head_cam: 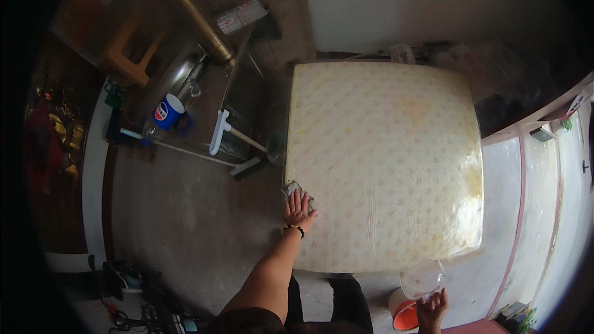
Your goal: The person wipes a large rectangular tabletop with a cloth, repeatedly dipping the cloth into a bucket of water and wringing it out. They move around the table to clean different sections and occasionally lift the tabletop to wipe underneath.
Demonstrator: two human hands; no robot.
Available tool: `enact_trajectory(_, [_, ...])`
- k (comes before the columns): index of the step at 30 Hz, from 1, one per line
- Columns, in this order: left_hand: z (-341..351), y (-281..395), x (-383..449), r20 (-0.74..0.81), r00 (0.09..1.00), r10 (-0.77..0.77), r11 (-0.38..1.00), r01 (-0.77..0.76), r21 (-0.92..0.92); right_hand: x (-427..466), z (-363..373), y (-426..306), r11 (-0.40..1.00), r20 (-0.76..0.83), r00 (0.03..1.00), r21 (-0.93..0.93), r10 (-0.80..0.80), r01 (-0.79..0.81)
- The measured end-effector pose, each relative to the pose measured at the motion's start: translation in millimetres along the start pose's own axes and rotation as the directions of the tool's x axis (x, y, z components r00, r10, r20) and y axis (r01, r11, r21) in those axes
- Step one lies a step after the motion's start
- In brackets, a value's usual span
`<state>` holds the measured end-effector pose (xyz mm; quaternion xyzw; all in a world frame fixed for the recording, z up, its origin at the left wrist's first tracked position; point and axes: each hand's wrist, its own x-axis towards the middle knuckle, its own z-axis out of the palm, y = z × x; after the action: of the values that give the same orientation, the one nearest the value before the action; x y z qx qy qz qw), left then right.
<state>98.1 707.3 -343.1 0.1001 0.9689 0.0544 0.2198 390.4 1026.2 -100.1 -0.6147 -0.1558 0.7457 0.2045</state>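
Observation:
My left hand (300, 209) lies palm down on a crumpled grey cloth (294, 189) at the left edge of the square table. A dark beaded bracelet is around that wrist. The tabletop (371, 157) has a pale floral cover under shiny, wrinkled clear plastic, with yellowish stains. At the near right corner, my right hand (431, 310) holds a see-through plastic container (421, 280) by its lower edge. The container is tilted beside the table's edge, and its contents cannot be made out. Below it on the floor is a bucket (403, 311) with a red-orange inside.
To the left stands a metal stove or counter (204, 120) with a blue Pepsi cup (169, 112) and a brass-coloured pipe (195, 14). A white-headed, long-handled tool (219, 132) leans there. A yellow plastic stool (132, 53) is behind. Bags (482, 62) lie past the table's far right corner.

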Motion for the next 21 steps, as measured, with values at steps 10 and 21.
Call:
enact_trajectory(10, [-94.9,-2.8,277.4,-0.228,0.971,0.07,0.993,-0.09,-0.079,8.2,5.5,55.1,0.98,-0.043,0.979,-0.022,-0.2,0.199])
enact_trajectory(21, [-190.6,7.9,517.6,-0.314,0.949,-0.021,0.993,-0.018,-0.121,-59.2,61.3,189.0,0.983,-0.069,0.989,0.118,-0.13,0.138])
